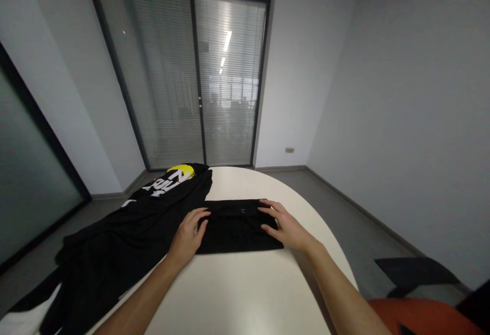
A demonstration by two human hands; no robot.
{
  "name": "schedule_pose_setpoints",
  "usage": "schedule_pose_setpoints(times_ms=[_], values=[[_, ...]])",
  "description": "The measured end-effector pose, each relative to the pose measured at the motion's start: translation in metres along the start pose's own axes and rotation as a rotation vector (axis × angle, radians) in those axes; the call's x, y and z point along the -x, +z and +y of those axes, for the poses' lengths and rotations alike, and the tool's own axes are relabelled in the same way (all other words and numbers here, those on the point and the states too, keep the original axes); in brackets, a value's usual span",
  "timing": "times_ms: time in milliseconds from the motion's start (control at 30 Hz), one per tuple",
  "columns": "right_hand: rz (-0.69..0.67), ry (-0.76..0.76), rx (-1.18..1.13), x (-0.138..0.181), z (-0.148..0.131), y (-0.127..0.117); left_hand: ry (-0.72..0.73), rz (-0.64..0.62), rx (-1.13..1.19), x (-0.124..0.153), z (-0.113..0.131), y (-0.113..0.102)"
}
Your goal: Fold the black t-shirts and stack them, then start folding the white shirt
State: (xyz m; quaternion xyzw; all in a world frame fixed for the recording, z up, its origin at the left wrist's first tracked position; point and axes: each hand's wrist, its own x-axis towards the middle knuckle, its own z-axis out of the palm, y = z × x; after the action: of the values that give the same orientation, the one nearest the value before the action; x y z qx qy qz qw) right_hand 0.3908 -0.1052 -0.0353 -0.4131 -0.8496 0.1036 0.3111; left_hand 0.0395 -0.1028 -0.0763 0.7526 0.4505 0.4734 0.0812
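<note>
On the smooth, rounded table (237,294), flat rectangular black cloth (237,234) between left hand (188,236) and right hand (286,225), both relaxed, unclenched.

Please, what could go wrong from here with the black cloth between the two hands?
The flat black cloth could wrinkle if the left hand or right hand drags an end. The printed black clothing close to the left forearm might be nudged; it seems to overhang the table, so it could slide off.

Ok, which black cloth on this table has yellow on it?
The loose, draped heap on the left, which also bears white lettering; the flat rectangular cloth shows no yellow.
</note>
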Motion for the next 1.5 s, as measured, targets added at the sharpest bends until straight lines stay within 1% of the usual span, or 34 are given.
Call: schedule_pose_setpoints(times_ms=[100,167,367,467,567,667,733,833,967,1133,1300,1400,1500], values=[[-0.085,0.026,-0.011,0.005,0.003,-0.004,0.062,-0.102,-0.054,0.002,0.000,-0.003],[-0.103,0.032,-0.007,0.006,0.003,-0.006,0.077,-0.123,-0.092,0.003,-0.001,-0.005],[-0.111,0.082,0.055,0.002,-0.002,-0.003,0.098,-0.080,-0.157,0.000,0.002,-0.008],[-0.142,0.103,0.117,0.000,-0.003,-0.003,0.070,-0.051,-0.143,-0.001,0.002,-0.008],[-0.155,0.084,0.150,-0.001,-0.003,-0.005,0.026,-0.053,-0.137,0.000,0.000,-0.009],[-0.124,0.067,0.122,-0.001,-0.006,-0.005,0.031,-0.111,-0.161,0.001,0.002,-0.010],[-0.115,0.028,0.088,-0.001,-0.009,-0.004,0.055,-0.156,-0.178,0.001,0.005,-0.012],[-0.124,-0.034,0.049,0.000,-0.016,-0.004,0.138,-0.200,-0.183,0.001,0.013,-0.016],[-0.119,-0.053,0.070,-0.002,-0.023,0.000,0.229,-0.275,-0.196,0.003,0.020,-0.018],[-0.080,-0.098,0.142,-0.008,-0.032,0.007,0.258,-0.326,-0.214,0.004,0.019,-0.018],[-0.015,-0.172,0.109,-0.011,-0.044,0.014,0.275,-0.328,-0.200,0.004,0.018,-0.018],[-0.071,-0.188,0.120,-0.011,-0.047,0.020,0.267,-0.311,-0.196,0.003,0.019,-0.021],[-0.135,-0.176,0.182,-0.012,-0.049,0.023,0.282,-0.344,-0.197,0.003,0.018,-0.024]])
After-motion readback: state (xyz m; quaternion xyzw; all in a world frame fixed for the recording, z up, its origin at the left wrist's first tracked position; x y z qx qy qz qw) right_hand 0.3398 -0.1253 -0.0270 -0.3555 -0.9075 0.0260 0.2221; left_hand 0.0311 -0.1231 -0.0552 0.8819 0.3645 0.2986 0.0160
